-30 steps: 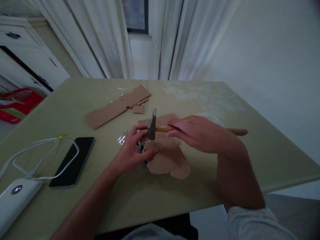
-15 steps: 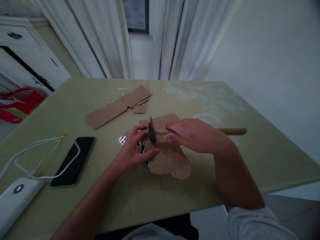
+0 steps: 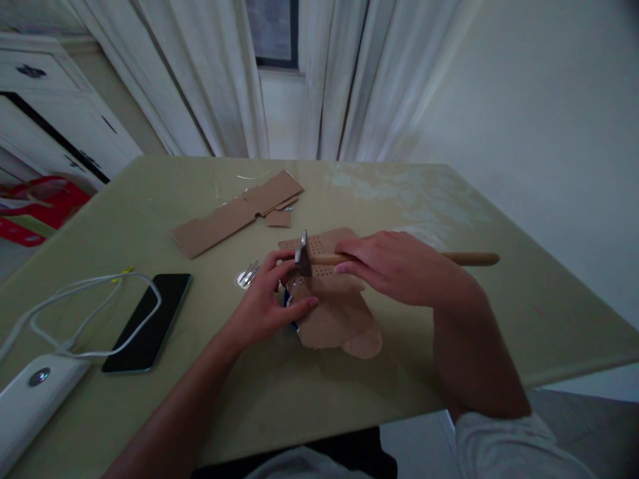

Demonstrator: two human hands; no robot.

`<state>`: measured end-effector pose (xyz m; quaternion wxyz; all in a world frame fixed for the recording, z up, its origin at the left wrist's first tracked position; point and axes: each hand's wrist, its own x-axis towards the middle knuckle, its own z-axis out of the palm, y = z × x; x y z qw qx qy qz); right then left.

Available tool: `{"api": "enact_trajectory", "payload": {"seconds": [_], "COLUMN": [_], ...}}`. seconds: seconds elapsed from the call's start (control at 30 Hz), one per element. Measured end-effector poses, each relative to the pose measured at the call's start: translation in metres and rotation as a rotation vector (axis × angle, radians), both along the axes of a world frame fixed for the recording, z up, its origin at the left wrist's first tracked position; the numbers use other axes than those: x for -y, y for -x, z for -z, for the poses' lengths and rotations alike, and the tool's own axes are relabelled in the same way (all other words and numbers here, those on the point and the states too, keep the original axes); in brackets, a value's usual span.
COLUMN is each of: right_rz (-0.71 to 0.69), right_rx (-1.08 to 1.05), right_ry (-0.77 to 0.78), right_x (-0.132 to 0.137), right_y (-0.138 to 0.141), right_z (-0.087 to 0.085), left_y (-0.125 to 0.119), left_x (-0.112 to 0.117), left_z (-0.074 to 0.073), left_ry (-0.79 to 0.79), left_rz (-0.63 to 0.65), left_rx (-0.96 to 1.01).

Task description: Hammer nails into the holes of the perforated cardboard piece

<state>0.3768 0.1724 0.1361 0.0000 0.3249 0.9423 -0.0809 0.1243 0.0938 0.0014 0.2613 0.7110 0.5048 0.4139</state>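
Observation:
My right hand (image 3: 399, 268) is wrapped round the wooden handle of a hammer (image 3: 324, 259), whose dark metal head is over the cardboard. The handle's end sticks out to the right past my wrist. My left hand (image 3: 269, 293) grips the left edge of a torn brown cardboard piece (image 3: 337, 316), thumb on top and fingers bent beside the hammer head. Whether those fingertips pinch a nail is hidden. Something blue (image 3: 286, 297) shows under the cardboard's left edge. Behind the hammer lies cardboard with rows of small holes (image 3: 344, 237).
Several nails (image 3: 248, 273) lie on a small clear patch left of my left hand. Cardboard strips (image 3: 224, 223) lie farther back. A black phone (image 3: 150, 326), a white cable (image 3: 100, 352) and a white power strip or bank (image 3: 40, 406) sit at left on the table (image 3: 399, 379).
The hammer and my right hand have shifted slightly up and to the right, with the head tilting a little. My left hand and the cardboard stay nearly still.

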Motion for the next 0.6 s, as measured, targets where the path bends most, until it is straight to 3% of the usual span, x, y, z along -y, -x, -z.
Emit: {"api": "enact_trajectory", "payload": {"seconds": [0.2,0.27,0.47,0.6], "right_rz": [0.103,0.106,-0.043,-0.018], "right_rx": [-0.514,-0.568,-0.076,0.006], "right_ry": [-0.071,-0.057,-0.003,-0.008], "right_x": [0.000,0.001,0.006,0.008], "right_y": [-0.013,-0.016,-0.010,0.000], "right_z": [-0.013,-0.015,-0.009,-0.006], "left_y": [0.000,0.001,0.003,0.003], "left_x": [0.000,-0.001,-0.004,-0.006], "left_z": [0.001,0.002,0.009,0.013], "left_ry": [-0.015,-0.003,0.050,0.070], "left_rz": [0.027,0.042,0.062,0.072], "left_rx": [0.031,0.042,0.098,0.125]}}
